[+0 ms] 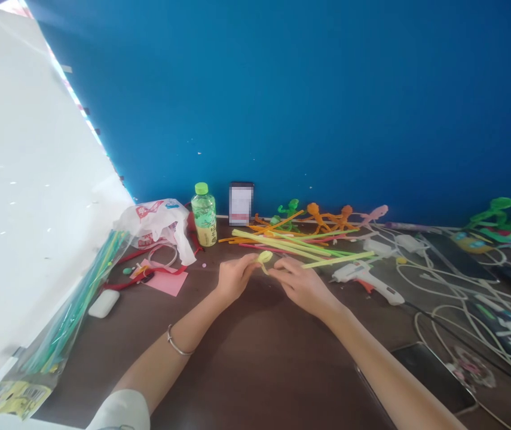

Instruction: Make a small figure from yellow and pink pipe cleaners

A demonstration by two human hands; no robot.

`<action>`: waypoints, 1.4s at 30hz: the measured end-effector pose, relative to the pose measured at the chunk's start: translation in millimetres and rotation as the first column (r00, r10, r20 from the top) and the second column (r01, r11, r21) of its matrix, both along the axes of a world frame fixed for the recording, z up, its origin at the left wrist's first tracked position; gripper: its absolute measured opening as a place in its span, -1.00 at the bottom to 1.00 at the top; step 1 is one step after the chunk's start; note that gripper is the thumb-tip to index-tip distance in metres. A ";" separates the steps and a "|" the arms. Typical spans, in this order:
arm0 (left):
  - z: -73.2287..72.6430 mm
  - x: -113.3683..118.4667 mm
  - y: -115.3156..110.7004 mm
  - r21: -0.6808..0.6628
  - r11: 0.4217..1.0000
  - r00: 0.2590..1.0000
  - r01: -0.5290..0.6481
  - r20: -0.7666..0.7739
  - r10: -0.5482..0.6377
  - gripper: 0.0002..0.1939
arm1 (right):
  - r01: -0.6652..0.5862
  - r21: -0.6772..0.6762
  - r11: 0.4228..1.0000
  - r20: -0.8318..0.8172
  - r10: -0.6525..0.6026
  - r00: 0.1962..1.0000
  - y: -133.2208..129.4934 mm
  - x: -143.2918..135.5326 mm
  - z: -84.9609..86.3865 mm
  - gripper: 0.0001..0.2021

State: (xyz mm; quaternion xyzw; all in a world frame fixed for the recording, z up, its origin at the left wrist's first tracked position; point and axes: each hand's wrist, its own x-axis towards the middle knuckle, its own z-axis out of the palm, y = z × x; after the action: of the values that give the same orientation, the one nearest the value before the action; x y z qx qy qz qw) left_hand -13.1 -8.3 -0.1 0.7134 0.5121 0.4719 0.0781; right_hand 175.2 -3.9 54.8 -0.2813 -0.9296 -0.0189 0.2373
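While your left hand pinches the yellow looped piece toward the back edge of the table, its short tail slants down to your right hand, whose grip cannot be confirmed.

On the near side of the left hand and right hand, bare dark brown tabletop gives room to pass. Long pale-yellow stems and a green-capped plastic bottle block the far side; a white glue gun obstructs the right.
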 end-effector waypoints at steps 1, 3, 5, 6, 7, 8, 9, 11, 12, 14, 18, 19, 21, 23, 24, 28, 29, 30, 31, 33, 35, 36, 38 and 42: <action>0.8 1.2 -0.2 -0.045 0.999 0.998 0.024 0.063 -0.021 -0.76 | 0.004 0.007 1.000 0.002 -0.004 1.000 -0.2 0.4 -0.9 -0.70; 3.1 4.9 -0.6 -0.152 0.982 0.964 0.112 0.255 -0.070 -0.75 | 0.028 0.019 0.999 -0.023 -0.028 0.999 0.0 0.5 -4.0 -0.71; 6.3 9.5 -0.5 -0.228 0.943 0.865 0.243 0.490 -0.104 -0.73 | 0.073 0.006 0.997 -0.079 -0.072 0.994 1.2 -0.5 -8.2 -0.73; 8.1 11.7 -0.2 -0.248 0.917 0.793 0.313 0.600 -0.109 -0.71 | 0.096 -0.016 0.995 -0.112 -0.098 0.989 2.1 -1.4 -10.3 -0.74; 10.0 13.6 0.1 -0.257 0.889 0.711 0.379 0.696 -0.102 -0.70 | 0.116 -0.050 0.992 -0.144 -0.122 0.982 3.1 -2.4 -12.1 -0.75; 11.8 15.0 0.5 -0.258 0.860 0.625 0.440 0.776 -0.087 -0.68 | 0.128 -0.092 0.987 -0.176 -0.143 0.974 4.1 -3.5 -13.5 -0.76; 13.5 15.9 0.9 -0.255 0.830 0.540 0.496 0.839 -0.064 -0.67 | 0.133 -0.139 0.981 -0.209 -0.161 0.965 5.3 -4.8 -14.4 -0.76; 16.3 16.3 1.4 -0.240 0.769 0.388 0.593 0.922 -0.012 -0.62 | 0.124 -0.232 0.965 -0.278 -0.188 0.942 7.4 -7.2 -14.5 -0.76; 17.3 15.9 1.5 -0.229 0.737 0.327 0.636 0.945 0.011 -0.59 | 0.111 -0.274 0.955 -0.305 -0.196 0.932 8.4 -8.2 -13.8 -0.76; 18.6 14.6 1.2 -0.208 0.670 0.240 0.713 0.970 0.045 -0.56 | 0.085 -0.343 0.936 -0.329 -0.204 0.922 10.3 -9.9 -11.9 -0.77; 18.5 12.5 0.4 -0.175 0.565 0.143 0.807 0.985 0.100 -0.60 | 0.074 -0.448 0.891 -0.298 -0.227 0.927 14.6 -11.3 -7.0 -0.78; 18.0 12.2 0.6 -0.169 0.549 0.133 0.819 0.985 0.106 -0.61 | 0.077 -0.472 0.878 -0.284 -0.235 0.930 15.9 -11.3 -5.6 -0.78; 16.7 11.4 1.3 -0.171 0.530 0.135 0.831 0.985 0.106 -0.62 | 0.077 -0.515 0.853 -0.256 -0.239 0.937 19.0 -10.8 -2.6 -0.78; 15.3 10.2 2.5 -0.189 0.535 0.166 0.824 0.982 0.092 -0.62 | 0.065 -0.547 0.835 -0.237 -0.229 0.944 22.4 -9.8 0.7 -0.79; 14.8 9.5 3.0 -0.199 0.544 0.184 0.815 0.980 0.081 -0.61 | 0.058 -0.555 0.830 -0.232 -0.221 0.947 24.1 -9.1 2.5 -0.79; 15.0 6.3 3.6 -0.213 0.535 0.238 0.817 0.971 0.023 -0.60 | 0.060 -0.560 0.827 -0.197 -0.202 0.959 30.7 -5.6 9.0 -0.81; 15.7 5.6 3.3 -0.223 0.511 0.254 0.830 0.967 0.009 -0.60 | 0.068 -0.561 0.825 -0.178 -0.200 0.964 32.4 -4.7 10.8 -0.82; 16.5 5.1 2.9 -0.235 0.483 0.270 0.844 0.963 -0.004 -0.60 | 0.074 -0.563 0.823 -0.155 -0.193 0.969 34.0 -3.8 12.7 -0.83; 17.3 4.8 2.5 -0.247 0.455 0.287 0.855 0.958 -0.019 -0.59 | 0.079 -0.563 0.823 -0.132 -0.184 0.974 35.7 -3.1 14.9 -0.83; 18.9 4.6 1.7 -0.267 0.421 0.314 0.867 0.948 -0.045 -0.57 | 0.086 -0.551 0.830 -0.087 -0.160 0.983 38.3 -2.5 20.3 -0.83; 19.8 5.4 1.4 -0.292 0.426 0.348 0.856 0.936 -0.059 -0.55 | 0.106 -0.513 0.852 -0.037 -0.145 0.989 39.3 -3.6 26.8 -0.82; 20.0 6.0 1.5 -0.310 0.437 0.372 0.844 0.926 -0.061 -0.55 | 0.125 -0.481 0.868 -0.015 -0.151 0.988 38.9 -4.8 30.1 -0.82; 19.6 7.5 1.9 -0.348 0.477 0.426 0.807 0.903 -0.063 -0.55 | 0.175 -0.409 0.896 0.023 -0.181 0.983 36.0 -8.8 36.0 -0.82; 18.0 10.3 2.4 -0.411 0.593 0.548 0.693 0.834 -0.062 -0.57 | 0.261 -0.321 0.910 0.043 -0.261 0.964 25.7 -18.4 41.9 -0.82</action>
State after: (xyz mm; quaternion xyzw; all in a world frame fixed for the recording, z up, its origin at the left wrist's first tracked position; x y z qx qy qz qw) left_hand -2.8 -5.9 17.9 0.4631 0.3843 0.4522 0.6583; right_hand 156.8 21.8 96.7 -0.4381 -0.8740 0.1027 0.1836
